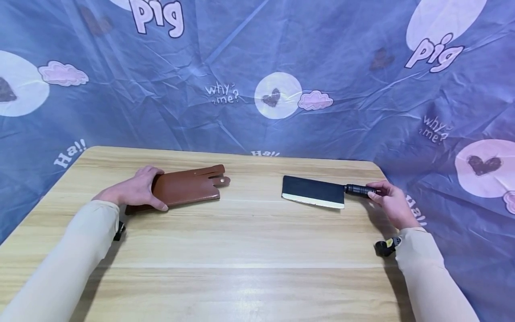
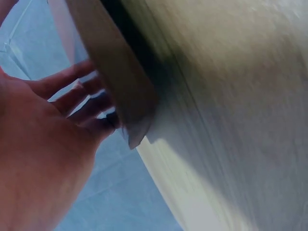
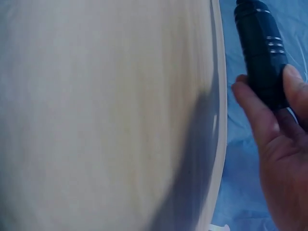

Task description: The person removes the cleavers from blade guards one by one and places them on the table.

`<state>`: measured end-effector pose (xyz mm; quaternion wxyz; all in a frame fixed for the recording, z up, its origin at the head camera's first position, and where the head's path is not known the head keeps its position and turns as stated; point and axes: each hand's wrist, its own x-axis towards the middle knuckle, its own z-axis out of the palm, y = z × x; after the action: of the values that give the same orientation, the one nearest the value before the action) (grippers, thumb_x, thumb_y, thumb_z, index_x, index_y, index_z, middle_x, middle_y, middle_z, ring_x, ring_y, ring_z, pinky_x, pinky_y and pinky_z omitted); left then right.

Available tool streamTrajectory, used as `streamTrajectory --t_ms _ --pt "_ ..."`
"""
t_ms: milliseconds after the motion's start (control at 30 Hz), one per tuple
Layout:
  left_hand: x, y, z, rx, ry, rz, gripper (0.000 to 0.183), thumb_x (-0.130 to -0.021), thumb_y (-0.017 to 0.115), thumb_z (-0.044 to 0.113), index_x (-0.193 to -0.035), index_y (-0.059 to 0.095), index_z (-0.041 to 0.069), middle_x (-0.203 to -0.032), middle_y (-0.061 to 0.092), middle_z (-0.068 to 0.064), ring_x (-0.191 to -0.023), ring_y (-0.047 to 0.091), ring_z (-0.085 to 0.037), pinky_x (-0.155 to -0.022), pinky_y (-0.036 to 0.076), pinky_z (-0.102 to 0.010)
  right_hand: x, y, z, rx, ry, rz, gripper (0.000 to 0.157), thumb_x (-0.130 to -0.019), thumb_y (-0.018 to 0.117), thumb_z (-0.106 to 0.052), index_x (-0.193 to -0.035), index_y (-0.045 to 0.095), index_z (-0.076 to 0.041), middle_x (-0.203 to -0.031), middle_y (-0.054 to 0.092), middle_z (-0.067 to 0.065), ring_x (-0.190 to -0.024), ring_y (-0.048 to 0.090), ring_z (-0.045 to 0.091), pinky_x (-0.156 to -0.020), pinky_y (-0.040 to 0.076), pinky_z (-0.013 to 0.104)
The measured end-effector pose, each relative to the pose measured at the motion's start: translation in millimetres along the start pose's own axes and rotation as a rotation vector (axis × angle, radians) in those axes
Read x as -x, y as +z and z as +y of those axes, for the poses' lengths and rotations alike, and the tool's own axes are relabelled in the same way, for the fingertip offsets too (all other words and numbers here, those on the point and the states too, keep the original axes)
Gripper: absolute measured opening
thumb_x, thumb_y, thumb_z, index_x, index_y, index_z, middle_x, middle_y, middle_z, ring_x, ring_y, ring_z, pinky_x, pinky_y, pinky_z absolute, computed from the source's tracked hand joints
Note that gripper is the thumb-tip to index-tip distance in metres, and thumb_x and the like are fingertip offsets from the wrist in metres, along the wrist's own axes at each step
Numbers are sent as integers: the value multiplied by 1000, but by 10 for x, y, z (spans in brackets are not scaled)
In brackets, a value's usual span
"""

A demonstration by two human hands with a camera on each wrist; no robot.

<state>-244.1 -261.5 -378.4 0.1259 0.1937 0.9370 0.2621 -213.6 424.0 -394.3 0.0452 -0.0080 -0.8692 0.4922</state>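
Observation:
In the head view, a brown leather knife sheath [image 1: 187, 186] lies at the left of the table, its snap tab pointing right. My left hand [image 1: 137, 187] grips it across its left end, thumb along the near edge and fingers at the far edge. The left wrist view shows the fingers [image 2: 72, 96] behind the sheath [image 2: 118, 67]. On the right is a cleaver [image 1: 314, 191] with a dark blade, a bright cutting edge facing me and a black handle [image 3: 262, 53]. My right hand [image 1: 390, 201] pinches the end of that handle between thumb and fingers.
Both things are near the back of a light wooden table [image 1: 249, 241] with rounded far corners. A blue printed cloth [image 1: 225, 58] hangs behind it and along the right side. Small black devices [image 1: 387, 247] sit at the wrists under light sleeves.

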Motion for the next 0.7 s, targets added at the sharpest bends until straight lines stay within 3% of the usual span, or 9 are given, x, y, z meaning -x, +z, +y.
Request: streamTrajectory --t_ms 200,700 --pt "9 11 -3 -5 -6 0 113 -62 91 45 -139 33 -13 -138 32 -29 -127 29 -46 -102 29 -63 -20 10 13 132 -38 -49 33 -95 57 3 -124 51 16 -96 60 -1 -77 55 5 -64 48 19" --pt "-23 52 -33 -34 14 25 114 -59 92 42 -139 32 -14 -135 34 -31 -124 31 -48 -102 29 -62 -49 -4 69 228 -49 -65 31 -95 59 0 -122 55 15 -111 60 25 -84 51 0 -66 44 15"
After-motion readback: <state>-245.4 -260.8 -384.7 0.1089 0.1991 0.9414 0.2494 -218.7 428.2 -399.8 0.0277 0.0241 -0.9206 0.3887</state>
